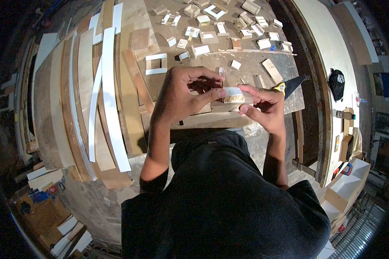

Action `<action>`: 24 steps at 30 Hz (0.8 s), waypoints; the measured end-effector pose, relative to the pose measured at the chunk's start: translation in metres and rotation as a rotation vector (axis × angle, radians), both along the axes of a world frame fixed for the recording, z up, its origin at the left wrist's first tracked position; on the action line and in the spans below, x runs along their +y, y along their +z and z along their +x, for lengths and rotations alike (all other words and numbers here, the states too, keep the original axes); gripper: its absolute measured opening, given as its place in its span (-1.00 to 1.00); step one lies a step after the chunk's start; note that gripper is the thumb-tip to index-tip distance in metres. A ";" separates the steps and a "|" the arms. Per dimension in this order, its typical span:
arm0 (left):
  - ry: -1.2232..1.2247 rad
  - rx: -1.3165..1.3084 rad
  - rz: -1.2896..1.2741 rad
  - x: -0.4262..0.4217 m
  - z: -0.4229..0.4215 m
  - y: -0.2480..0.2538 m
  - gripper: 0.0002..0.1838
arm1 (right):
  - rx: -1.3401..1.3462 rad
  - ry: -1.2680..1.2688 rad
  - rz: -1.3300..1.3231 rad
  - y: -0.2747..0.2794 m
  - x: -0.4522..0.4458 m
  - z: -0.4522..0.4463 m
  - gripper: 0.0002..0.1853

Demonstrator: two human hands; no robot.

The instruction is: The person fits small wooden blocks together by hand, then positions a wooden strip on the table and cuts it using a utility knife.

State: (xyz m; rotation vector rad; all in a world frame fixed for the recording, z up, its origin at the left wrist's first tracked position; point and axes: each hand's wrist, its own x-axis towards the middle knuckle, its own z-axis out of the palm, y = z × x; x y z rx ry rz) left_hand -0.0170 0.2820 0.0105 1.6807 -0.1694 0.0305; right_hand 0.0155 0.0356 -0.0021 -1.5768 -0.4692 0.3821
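Over the near edge of the workbench, a small wooden block with a white top face and a rough, pale front edge sits between my hands. My right hand grips its right end, with thumb and forefinger on either side. The thumb of my left hand is at the block's left end, and its fingers curl above. A small translucent, pinkish piece sticks up at the left fingertips; its kind is unclear. Just beyond my right hand lies a yellow-and-black tool with a dark pointed end.
Many small wood-and-white pieces cover the far bench. A rectangular frame and a loose wooden block lie nearer. Long boards and white strips are at left. A pale table with a black pouch stands at right.
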 end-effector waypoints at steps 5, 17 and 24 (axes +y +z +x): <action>0.012 0.022 0.004 -0.002 -0.001 0.002 -0.69 | -0.008 0.010 -0.036 -0.002 -0.004 0.001 -0.52; -0.112 -0.038 -0.007 0.008 0.001 0.007 -0.51 | 0.018 0.026 0.041 0.001 -0.001 -0.004 -0.52; -0.151 0.046 -0.050 0.007 0.007 0.004 -0.43 | 0.036 0.023 0.082 0.004 0.000 -0.005 -0.52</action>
